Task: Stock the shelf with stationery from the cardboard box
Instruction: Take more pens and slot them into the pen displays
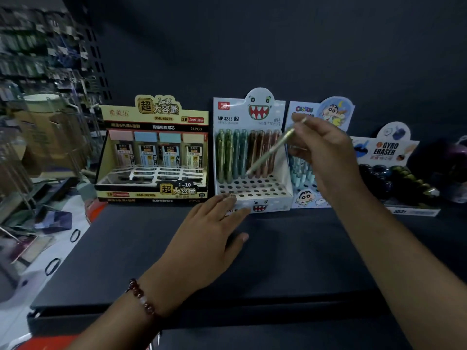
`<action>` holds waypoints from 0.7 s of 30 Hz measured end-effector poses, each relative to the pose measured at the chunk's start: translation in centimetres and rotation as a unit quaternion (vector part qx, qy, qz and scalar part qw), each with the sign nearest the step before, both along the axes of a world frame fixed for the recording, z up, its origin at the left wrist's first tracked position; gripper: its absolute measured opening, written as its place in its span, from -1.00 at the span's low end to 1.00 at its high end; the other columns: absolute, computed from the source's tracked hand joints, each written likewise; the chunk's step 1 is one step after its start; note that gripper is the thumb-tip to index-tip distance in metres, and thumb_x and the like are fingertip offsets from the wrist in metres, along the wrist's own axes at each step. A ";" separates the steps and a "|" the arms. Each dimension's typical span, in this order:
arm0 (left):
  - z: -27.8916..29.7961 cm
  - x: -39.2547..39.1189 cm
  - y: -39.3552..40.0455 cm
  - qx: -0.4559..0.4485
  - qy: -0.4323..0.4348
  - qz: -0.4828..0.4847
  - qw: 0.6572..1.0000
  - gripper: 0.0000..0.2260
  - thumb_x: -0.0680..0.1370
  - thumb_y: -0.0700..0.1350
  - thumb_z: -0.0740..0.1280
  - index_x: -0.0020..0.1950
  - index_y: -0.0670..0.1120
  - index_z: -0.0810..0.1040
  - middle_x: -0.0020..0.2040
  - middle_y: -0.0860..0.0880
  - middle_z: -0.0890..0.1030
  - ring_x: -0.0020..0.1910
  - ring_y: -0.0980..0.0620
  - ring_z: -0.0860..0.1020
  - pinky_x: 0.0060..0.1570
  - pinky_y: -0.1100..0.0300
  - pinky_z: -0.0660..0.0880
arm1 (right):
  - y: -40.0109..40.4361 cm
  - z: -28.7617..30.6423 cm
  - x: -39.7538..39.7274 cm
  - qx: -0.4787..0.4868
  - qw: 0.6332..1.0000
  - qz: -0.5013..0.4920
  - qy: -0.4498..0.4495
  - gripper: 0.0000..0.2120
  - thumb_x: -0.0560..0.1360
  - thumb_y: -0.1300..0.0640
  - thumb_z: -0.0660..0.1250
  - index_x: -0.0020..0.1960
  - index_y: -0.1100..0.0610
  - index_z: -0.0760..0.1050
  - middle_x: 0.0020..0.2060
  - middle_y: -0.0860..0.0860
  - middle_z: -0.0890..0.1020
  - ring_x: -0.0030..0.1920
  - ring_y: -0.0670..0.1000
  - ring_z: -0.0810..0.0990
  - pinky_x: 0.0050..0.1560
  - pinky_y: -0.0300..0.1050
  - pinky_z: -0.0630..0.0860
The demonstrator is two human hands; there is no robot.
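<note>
A person's right hand [326, 150] pinched a pale green pen [274, 147] at a slant, its tip over the white monster-face pen display [255, 190] on a dark shelf [278, 261]. The left hand [209, 231], a beaded bracelet [142, 298] at its wrist, lay flat with fingertips touching the display's front. A pencil-lead box [151, 152] stood to the left, a cartoon display [318, 114] and an eraser display [389, 147] to the right.

Right hand [326, 150] hides the crayon box [303, 157] front.

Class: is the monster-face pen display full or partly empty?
Partly empty: the pen display has pens in back rows only; front holes stand vacant.
</note>
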State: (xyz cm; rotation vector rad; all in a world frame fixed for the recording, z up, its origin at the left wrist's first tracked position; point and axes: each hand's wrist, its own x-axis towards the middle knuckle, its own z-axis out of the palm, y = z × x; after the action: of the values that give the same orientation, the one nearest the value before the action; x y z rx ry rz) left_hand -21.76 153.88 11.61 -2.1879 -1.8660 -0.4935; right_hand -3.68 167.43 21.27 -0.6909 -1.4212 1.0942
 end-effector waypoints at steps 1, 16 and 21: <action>-0.1 0.0 0.0 -0.008 0.003 -0.001 1.000 -0.48 0.59 0.21 -0.01 0.51 0.09 0.32 0.48 -0.01 0.38 0.50 -0.04 0.25 0.42 0.08 0.15 | 0.0 0.3 -0.8 0.032 0.999 0.004 -0.025 -0.84 0.58 0.19 0.33 0.12 0.07 0.62 -0.08 0.00 0.72 -0.05 -0.03 0.69 -0.09 -0.16 0.62; 0.1 -0.1 -0.1 -0.032 0.003 -0.001 0.999 -0.44 0.57 0.23 -0.06 0.54 0.09 0.25 0.51 0.01 0.32 0.53 -0.02 0.18 0.42 0.08 0.18 | 1.0 -0.9 -6.3 0.151 0.964 0.039 -0.215 -0.80 0.57 0.16 0.35 0.18 0.06 0.62 -0.06 -0.11 0.69 -0.07 -0.18 0.66 0.03 -0.17 0.63; 0.0 -0.1 -0.1 -0.039 -0.005 -0.004 0.999 -0.41 0.55 0.24 -0.12 0.56 0.11 0.17 0.55 0.04 0.23 0.55 0.01 0.09 0.45 0.11 0.09 | 1.1 -0.9 -6.7 0.162 0.959 0.053 -0.228 -0.80 0.57 0.14 0.36 0.17 0.03 0.63 -0.11 -0.15 0.68 -0.08 -0.11 0.68 0.06 -0.05 0.63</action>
State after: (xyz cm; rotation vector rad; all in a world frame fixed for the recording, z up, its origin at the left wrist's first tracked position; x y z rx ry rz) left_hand -21.82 153.83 11.60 -2.2463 -1.9140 -0.4396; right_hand -10.39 168.50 20.38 -0.6567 -2.0006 0.7776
